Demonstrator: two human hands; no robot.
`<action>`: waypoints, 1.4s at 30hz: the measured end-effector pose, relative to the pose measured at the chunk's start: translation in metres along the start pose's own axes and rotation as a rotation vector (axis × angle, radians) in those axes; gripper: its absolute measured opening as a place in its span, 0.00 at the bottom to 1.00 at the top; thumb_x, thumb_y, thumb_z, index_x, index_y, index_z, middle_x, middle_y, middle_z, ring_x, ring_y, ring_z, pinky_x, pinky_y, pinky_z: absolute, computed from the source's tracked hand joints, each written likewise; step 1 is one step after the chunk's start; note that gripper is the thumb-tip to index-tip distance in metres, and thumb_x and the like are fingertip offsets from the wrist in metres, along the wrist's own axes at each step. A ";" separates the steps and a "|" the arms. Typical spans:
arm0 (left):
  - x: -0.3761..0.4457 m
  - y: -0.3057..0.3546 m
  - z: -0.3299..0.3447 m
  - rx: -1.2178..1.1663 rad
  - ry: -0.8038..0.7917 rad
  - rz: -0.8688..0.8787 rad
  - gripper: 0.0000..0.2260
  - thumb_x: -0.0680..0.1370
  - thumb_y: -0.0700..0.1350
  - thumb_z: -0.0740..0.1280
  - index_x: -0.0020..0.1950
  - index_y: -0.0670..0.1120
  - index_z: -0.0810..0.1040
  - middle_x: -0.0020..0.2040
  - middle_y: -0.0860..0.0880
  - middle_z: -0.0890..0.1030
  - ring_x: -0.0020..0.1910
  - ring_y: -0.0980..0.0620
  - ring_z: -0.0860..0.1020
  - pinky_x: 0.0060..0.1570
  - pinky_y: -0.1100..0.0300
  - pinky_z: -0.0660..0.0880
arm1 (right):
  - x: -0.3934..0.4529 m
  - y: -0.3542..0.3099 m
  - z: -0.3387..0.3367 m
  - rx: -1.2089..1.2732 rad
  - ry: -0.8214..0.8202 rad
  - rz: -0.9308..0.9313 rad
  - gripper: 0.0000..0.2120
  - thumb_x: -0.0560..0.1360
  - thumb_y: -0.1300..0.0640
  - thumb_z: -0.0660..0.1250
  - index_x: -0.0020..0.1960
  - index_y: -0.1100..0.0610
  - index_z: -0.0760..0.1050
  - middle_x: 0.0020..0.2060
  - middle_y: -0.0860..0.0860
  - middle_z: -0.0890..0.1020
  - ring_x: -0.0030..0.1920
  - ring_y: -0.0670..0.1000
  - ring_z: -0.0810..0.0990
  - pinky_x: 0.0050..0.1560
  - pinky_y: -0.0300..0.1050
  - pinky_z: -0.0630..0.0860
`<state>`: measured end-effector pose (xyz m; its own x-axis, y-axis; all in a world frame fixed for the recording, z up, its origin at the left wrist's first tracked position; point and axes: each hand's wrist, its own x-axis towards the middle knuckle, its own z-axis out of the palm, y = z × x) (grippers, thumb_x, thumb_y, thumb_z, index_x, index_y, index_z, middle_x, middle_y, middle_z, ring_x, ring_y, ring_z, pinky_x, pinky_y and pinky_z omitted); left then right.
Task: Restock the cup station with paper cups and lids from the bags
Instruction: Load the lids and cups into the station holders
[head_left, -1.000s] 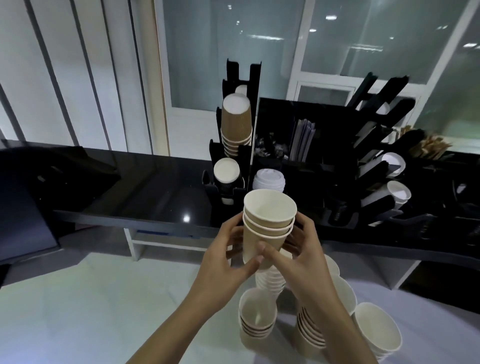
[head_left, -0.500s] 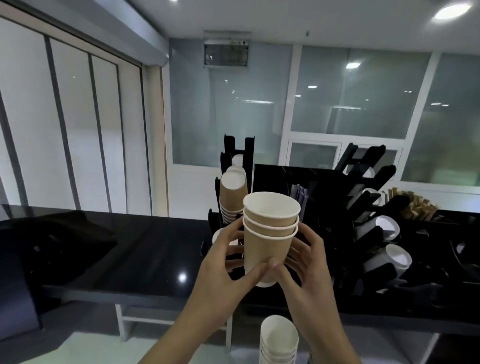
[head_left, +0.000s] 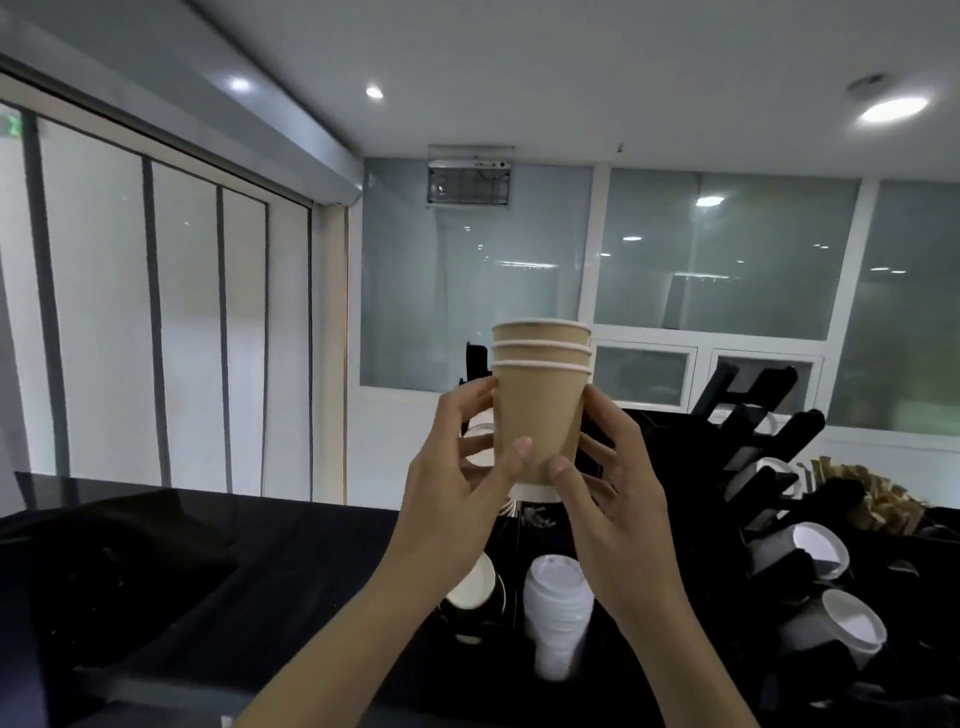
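Three brown paper cups (head_left: 540, 395) nested in one stack, held upright in the air above the tabletop (head_left: 260, 561), in front of the black cup rack (head_left: 753, 415). Gripped by two hands: left hand (head_left: 457, 483) curled round the left side of the lowest cup, thumb pressed on its front near the base; right hand (head_left: 613, 483) curled round the right side, thumb likewise on the front, the two thumb tips close together but apart. Both hands clamped on the stack, fingers spread along the cup wall.

Below the hands, one stack of white lids (head_left: 558, 613) standing on the tabletop, count of lids not readable. Just left of it, one cup mouth with a white inside (head_left: 472, 587), partly hidden by the left wrist. Toward the right edge of the tabletop, at least three white-lined cup mouths (head_left: 821, 545) lying tilted in the rack's slots. Behind them, a heap of brown sticks (head_left: 878, 499), too blurred to count.
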<state>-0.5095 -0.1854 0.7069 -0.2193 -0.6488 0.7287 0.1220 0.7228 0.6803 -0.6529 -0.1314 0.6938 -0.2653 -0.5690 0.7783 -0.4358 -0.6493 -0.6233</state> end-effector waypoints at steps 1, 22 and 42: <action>0.008 0.000 -0.002 0.014 -0.009 0.011 0.21 0.79 0.54 0.69 0.72 0.61 0.69 0.67 0.67 0.74 0.60 0.63 0.79 0.48 0.66 0.79 | 0.007 0.001 0.001 -0.028 -0.018 0.006 0.30 0.80 0.59 0.69 0.77 0.42 0.64 0.70 0.35 0.73 0.69 0.41 0.75 0.63 0.45 0.80; 0.123 -0.038 -0.033 0.035 -0.268 -0.131 0.31 0.74 0.60 0.67 0.75 0.51 0.71 0.69 0.50 0.75 0.59 0.49 0.81 0.56 0.57 0.80 | 0.122 0.042 0.008 -0.204 -0.122 0.076 0.26 0.75 0.33 0.66 0.71 0.39 0.74 0.61 0.38 0.82 0.62 0.42 0.79 0.65 0.51 0.76; 0.142 -0.087 -0.037 0.157 -0.191 -0.394 0.26 0.64 0.80 0.59 0.53 0.66 0.74 0.62 0.53 0.79 0.66 0.48 0.75 0.72 0.42 0.68 | 0.152 0.077 0.043 -0.138 -0.201 0.434 0.20 0.75 0.34 0.51 0.48 0.44 0.77 0.57 0.50 0.82 0.62 0.53 0.79 0.70 0.60 0.71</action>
<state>-0.5157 -0.3494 0.7543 -0.3961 -0.8361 0.3795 -0.1510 0.4669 0.8713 -0.6904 -0.2898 0.7607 -0.2827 -0.8667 0.4110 -0.4351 -0.2660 -0.8602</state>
